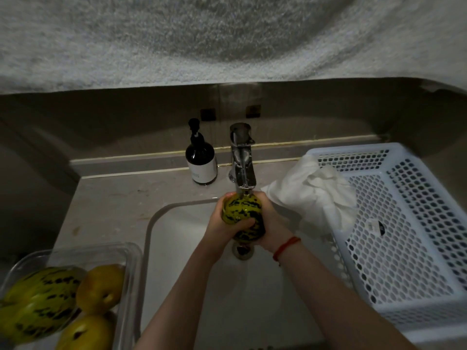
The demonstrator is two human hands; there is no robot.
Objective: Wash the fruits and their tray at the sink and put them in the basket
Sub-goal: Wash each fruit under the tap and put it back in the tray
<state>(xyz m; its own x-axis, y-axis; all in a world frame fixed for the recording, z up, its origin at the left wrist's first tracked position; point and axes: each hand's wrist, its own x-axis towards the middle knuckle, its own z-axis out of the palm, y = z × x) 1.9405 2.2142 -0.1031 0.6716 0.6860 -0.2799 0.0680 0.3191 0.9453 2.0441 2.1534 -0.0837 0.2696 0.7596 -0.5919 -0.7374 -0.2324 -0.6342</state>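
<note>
A green melon with dark stripes (pixel 241 210) is held under the chrome tap (pixel 242 157), over the white sink (pixel 182 261). My left hand (pixel 225 227) grips its left side with fingers curled over the front. My right hand (pixel 271 223) wraps its right side; a red string is on that wrist. The clear plastic tray (pixel 126 253) at the bottom left holds another striped melon (pixel 38 301) and two yellow pears (pixel 101 286). The white perforated basket (pixel 409 248) stands to the right of the sink.
A white cloth (pixel 313 198) hangs over the basket's left rim. A dark soap pump bottle (pixel 201 160) stands on the counter to the left of the tap. A drain (pixel 243 251) lies below the hands. A wall runs behind the counter.
</note>
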